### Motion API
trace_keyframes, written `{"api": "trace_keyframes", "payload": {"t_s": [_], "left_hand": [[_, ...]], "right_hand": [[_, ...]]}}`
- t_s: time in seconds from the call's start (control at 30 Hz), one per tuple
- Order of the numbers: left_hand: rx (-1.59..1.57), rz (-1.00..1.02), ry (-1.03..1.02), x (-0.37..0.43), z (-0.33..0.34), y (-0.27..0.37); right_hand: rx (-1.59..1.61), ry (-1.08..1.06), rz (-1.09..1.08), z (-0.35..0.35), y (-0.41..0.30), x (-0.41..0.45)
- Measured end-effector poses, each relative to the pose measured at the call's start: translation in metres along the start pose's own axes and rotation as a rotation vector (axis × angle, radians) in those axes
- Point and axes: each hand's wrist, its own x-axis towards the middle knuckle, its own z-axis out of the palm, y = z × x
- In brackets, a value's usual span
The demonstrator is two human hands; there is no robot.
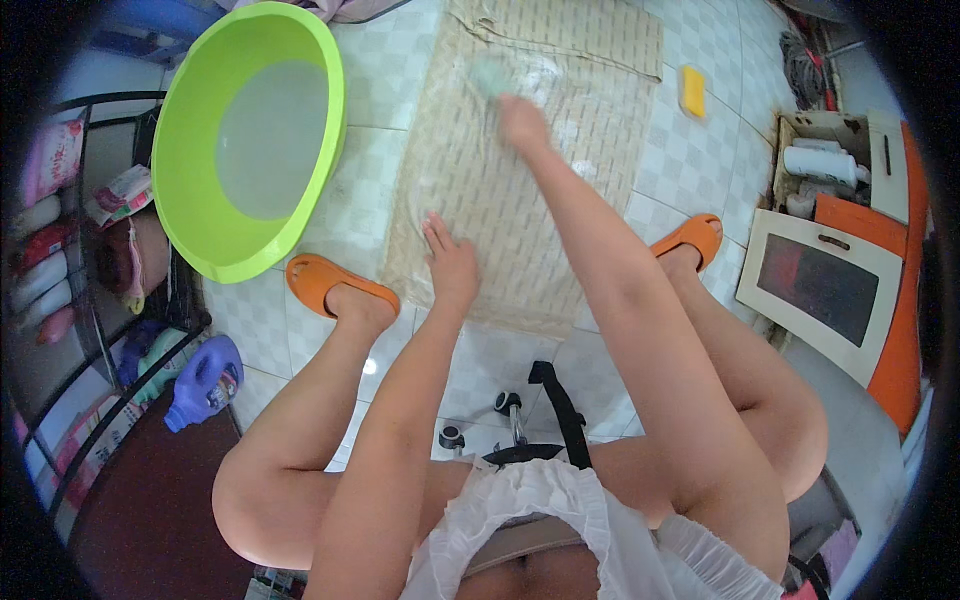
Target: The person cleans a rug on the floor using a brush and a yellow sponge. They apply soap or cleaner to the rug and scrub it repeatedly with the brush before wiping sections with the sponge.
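A wet beige patterned cloth or mat [517,210] lies spread on the floor, its far end folded over. My right hand [523,124] is shut on a pale green object [491,75], perhaps a scrubbing brush, too blurred to name surely, against the upper part of the cloth. Whitish wet patches shine around it. My left hand [452,262] rests on the cloth's lower left part with fingers extended and nothing in them. To the left stands a lime-green plastic basin [180,202] holding cloudy water [274,142].
A yellow sponge or block [693,91] lies on the white tiles right of the cloth. Orange slippers [341,285] are on my feet. At left are a black metal rack [127,95] and a purple detergent bottle [204,382]. A worn cabinet [825,281] with bottles stands at right.
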Motion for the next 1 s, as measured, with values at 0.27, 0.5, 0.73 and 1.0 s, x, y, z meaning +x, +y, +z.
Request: {"api": "trace_keyframes", "payload": {"t_s": [0.27,0.5,0.73,1.0], "left_hand": [[-0.098,0.01,-0.017,0.0,-0.003,0.012],[-0.059,-0.008,-0.056,0.003,0.0,0.015],[-0.011,-0.031,0.136,0.001,0.017,0.001],[-0.034,0.015,-0.021,0.003,-0.001,0.01]], "right_hand": [[-0.259,-0.153,-0.274,-0.016,-0.021,0.04],[-0.155,-0.285,-0.175,0.017,-0.011,-0.035],[-0.359,-0.546,-0.438,0.027,-0.009,-0.115],[-0.264,-0.133,-0.051,-0.015,-0.007,-0.03]]}}
